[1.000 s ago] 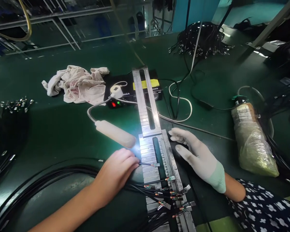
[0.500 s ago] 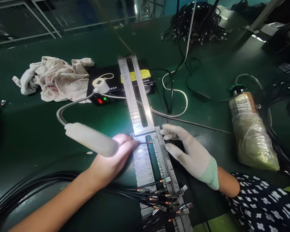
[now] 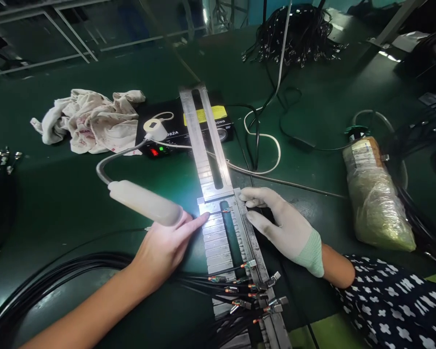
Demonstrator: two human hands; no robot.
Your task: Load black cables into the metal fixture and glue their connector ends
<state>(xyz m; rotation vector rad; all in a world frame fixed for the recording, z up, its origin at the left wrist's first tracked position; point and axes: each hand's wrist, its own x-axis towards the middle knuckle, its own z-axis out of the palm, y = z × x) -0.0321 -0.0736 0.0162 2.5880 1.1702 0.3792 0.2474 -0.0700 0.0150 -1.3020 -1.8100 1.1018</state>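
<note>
A slotted metal fixture (image 3: 218, 249) runs up the middle of the green table. Across its slot lies one thin black cable (image 3: 218, 212) with a small orange-and-metal end. The index fingertip of my bare left hand (image 3: 172, 240) presses on that cable at the fixture's left edge; the other fingers are curled and partly hidden by a white lamp (image 3: 145, 202). My right hand (image 3: 283, 225), in a white glove, rests its spread fingers against the fixture's right rail. Several cables with metal connectors (image 3: 254, 291) lie over the lower fixture.
Behind the fixture is a black control box (image 3: 167, 140), with crumpled cloths (image 3: 98, 121) to its left. A plastic-wrapped bundle (image 3: 378, 198) lies at the right. Black cables are heaped (image 3: 294, 34) at the back, and more coil at the lower left (image 3: 58, 271).
My left index finger now points out straighter along the cable, the thumb drawn back from it. The view has shifted slightly. My right hand stays by the rail.
</note>
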